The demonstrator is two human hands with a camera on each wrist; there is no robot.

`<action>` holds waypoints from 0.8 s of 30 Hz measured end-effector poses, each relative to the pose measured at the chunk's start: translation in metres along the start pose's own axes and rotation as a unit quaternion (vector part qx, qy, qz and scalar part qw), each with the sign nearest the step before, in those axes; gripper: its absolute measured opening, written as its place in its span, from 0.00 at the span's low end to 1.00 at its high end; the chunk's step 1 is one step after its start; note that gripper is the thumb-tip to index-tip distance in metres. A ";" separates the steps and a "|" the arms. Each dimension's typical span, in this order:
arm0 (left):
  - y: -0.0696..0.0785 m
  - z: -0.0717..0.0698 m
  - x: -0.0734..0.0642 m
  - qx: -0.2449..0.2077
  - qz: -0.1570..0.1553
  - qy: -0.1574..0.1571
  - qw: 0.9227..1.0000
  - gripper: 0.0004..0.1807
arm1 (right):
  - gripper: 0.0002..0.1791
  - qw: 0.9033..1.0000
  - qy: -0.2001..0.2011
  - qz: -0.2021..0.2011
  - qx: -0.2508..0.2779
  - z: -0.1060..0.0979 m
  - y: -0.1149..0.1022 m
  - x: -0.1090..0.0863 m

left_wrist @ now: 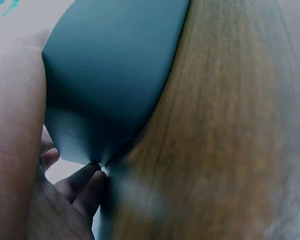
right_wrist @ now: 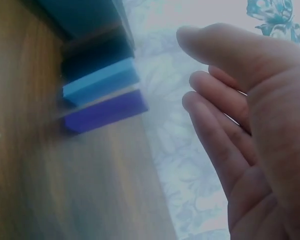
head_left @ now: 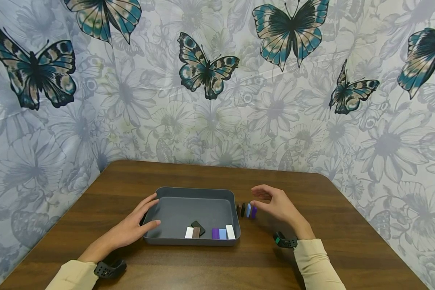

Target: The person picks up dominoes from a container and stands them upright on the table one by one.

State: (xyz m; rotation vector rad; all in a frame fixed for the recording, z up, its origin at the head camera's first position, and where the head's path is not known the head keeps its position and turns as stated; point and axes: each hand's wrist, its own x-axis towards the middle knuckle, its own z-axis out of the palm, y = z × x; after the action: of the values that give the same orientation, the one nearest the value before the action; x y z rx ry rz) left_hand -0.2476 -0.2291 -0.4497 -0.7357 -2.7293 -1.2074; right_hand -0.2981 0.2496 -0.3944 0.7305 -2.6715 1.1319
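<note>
Nothing is being gripped by the right hand (head_left: 277, 204); its fingers are being held loosely bent, parted from the thumb. Near it, just outside the right wall of the gray tray (head_left: 195, 188), a brown block (head_left: 239, 210), black block (head_left: 243, 210), blue block (right_wrist: 101, 82) and purple block (right_wrist: 105, 113) are standing in a row. The tray's left side is being touched, not clasped, by the left hand (head_left: 131, 226). The blocks are being judged light, stiff and smooth (easily toppled, probably); a pinch high on the purple block's broad faces is being favoured.
</note>
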 end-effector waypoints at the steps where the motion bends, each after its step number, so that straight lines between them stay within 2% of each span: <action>1: 0.000 0.000 0.000 0.001 0.000 0.000 1.000 0.40 | 0.21 1.000 0.003 -0.002 -0.001 0.000 -0.002 0.000; 10: 0.001 0.000 -0.001 0.001 0.002 0.001 1.000 0.40 | 0.20 1.000 0.006 -0.029 0.005 0.001 -0.021 0.003; 24: -0.001 0.000 -0.001 0.002 0.005 0.001 1.000 0.40 | 0.21 0.995 -0.056 -0.088 -0.002 0.019 -0.044 0.007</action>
State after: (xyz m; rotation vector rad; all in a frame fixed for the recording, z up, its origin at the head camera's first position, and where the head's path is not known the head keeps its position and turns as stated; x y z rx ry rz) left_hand -0.2468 -0.2299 -0.4508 -0.7469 -2.7210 -1.1997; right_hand -0.2820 0.2075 -0.3774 1.0353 -2.6328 1.0696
